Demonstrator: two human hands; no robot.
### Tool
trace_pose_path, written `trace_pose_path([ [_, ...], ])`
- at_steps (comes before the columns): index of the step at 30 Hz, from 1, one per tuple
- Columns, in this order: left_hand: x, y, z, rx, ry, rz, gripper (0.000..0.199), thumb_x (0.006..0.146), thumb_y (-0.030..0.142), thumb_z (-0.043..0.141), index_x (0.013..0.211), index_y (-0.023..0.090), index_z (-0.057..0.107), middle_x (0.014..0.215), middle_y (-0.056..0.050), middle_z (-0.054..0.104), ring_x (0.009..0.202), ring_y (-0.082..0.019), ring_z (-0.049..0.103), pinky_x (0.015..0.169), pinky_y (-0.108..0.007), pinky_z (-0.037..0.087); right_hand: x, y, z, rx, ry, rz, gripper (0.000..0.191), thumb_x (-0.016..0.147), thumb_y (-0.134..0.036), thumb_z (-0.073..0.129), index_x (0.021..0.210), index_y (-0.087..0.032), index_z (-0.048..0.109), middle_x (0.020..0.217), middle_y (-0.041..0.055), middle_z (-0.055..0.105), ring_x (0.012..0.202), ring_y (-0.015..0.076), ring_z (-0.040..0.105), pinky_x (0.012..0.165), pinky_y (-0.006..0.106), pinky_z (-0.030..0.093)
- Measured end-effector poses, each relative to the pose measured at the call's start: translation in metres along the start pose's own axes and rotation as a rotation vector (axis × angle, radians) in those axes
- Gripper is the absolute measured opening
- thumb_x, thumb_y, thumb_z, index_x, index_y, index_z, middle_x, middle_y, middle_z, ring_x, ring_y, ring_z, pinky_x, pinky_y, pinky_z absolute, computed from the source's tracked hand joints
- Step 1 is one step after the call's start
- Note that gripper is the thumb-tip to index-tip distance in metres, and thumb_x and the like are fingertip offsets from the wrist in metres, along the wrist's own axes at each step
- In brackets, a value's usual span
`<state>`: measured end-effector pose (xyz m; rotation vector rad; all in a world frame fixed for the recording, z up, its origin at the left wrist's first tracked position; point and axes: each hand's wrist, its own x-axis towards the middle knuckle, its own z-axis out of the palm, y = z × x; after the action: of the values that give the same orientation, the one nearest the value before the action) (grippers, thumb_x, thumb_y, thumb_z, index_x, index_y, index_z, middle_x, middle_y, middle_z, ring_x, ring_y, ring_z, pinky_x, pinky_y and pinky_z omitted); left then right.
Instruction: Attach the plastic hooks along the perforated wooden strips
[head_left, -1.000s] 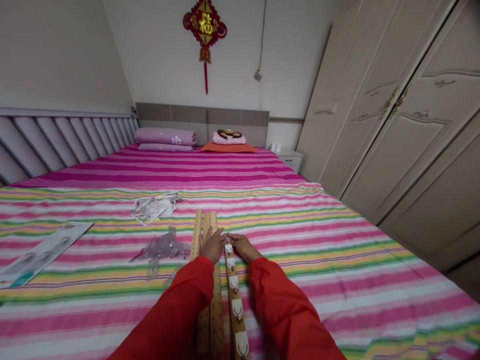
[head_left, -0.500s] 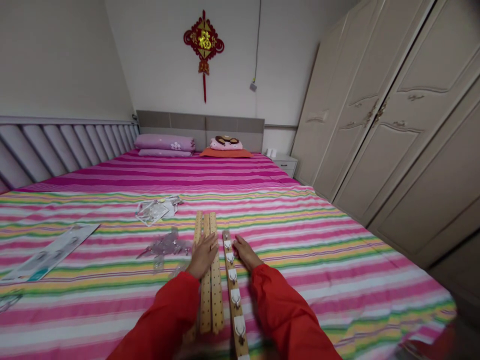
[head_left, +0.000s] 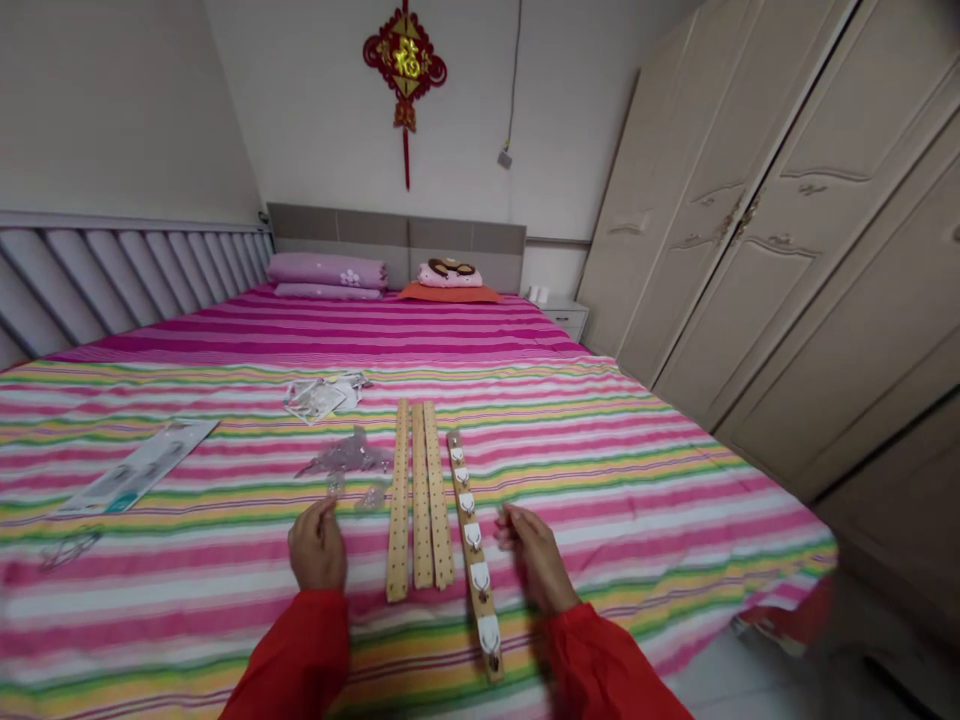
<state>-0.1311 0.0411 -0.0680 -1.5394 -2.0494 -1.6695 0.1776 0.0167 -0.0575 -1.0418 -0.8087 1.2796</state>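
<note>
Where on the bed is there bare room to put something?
Bare cloth lies between the right hand and the wardrobe, and between the left hand and the card. Crowded: the middle, with strips, hook rail and plastic pieces.

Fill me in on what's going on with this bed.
A person's two hands are above a striped bed cover, on either side of some wooden strips. The right hand, fingers loosely bent, is beside the strip with white hooks, not gripping it. The left hand is curled near the clear plastic pieces; whether it holds anything small can't be told. Three perforated strips without hooks lie between the left hand and the hooked one.
</note>
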Motion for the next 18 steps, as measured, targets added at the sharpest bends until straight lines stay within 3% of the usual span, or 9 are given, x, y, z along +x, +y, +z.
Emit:
trace_pose_path([
  [5,-0.003,0.000,0.004,0.107,-0.051,0.071,0.032,0.087,0.031,0.033,0.095,0.016,0.061,0.101,-0.012,0.065,0.099,-0.024,0.057,0.092,-0.039,0.041,-0.068,0.017,-0.025,0.067,0.109,0.070,0.034,0.066,-0.052,0.073,0.078,-0.019,0.071,0.064,0.0023,0.062,0.044,0.0107,0.049,0.042,0.025,0.038],
  [9,-0.004,-0.001,0.005,0.107,-0.043,0.069,0.031,0.087,0.029,0.034,0.095,0.017,0.062,0.101,-0.011,0.065,0.099,-0.024,0.057,0.092,-0.038,0.041,-0.104,0.033,-0.027,0.128,0.058,0.209,0.038,0.065,-0.054,0.073,0.079,-0.019,0.072,0.068,0.0053,0.065,0.045,0.0114,0.053,0.040,0.024,0.038],
  [13,-0.005,-0.003,0.006,0.127,-0.038,0.056,0.031,0.087,0.029,0.034,0.095,0.018,0.061,0.101,-0.011,0.065,0.098,-0.024,0.057,0.091,-0.039,0.041,-0.119,0.042,-0.023,0.177,-0.109,0.352,0.039,0.060,-0.047,0.079,0.089,-0.021,0.074,0.072,0.0054,0.067,0.050,0.0119,0.058,0.044,0.023,0.043],
  [18,-0.004,-0.003,0.005,0.148,-0.044,0.065,0.032,0.087,0.030,0.033,0.094,0.017,0.062,0.099,-0.011,0.065,0.095,-0.025,0.057,0.088,-0.038,0.042,-0.116,0.052,-0.021,0.219,-0.248,0.368,0.042,0.052,-0.035,0.086,0.092,-0.024,0.075,0.074,0.0034,0.069,0.053,0.0110,0.061,0.045,0.020,0.043],
])
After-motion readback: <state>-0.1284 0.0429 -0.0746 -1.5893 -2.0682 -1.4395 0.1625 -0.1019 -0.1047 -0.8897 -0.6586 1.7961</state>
